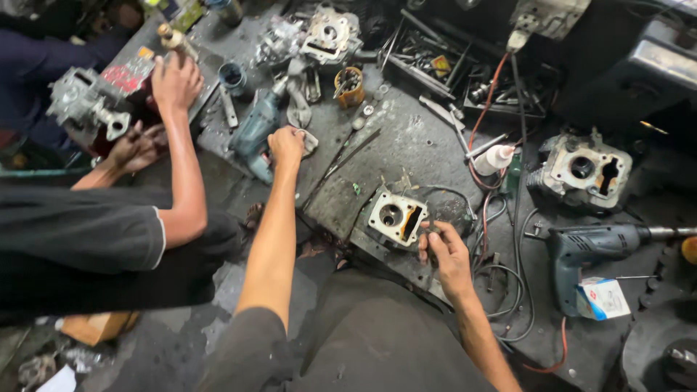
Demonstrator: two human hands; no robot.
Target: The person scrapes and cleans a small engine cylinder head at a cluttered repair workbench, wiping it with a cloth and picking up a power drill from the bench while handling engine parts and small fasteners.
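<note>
Cylinder head lies near the counter's front edge, the right hand touching its right side, fingers curled on something too small to make out. The left hand presses closed on a pale rag beside a teal drill. A co-worker's hands work at the far left corner.

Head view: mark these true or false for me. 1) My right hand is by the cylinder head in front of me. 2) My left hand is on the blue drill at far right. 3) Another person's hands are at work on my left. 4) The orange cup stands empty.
1) True: the right hand is at the edge of the cylinder head.
2) False: the left hand rests on a rag beside the teal power tool; the blue drill lies untouched.
3) True: a co-worker's hand reaches up the bench.
4) False: the orange cup holds small parts.
</note>
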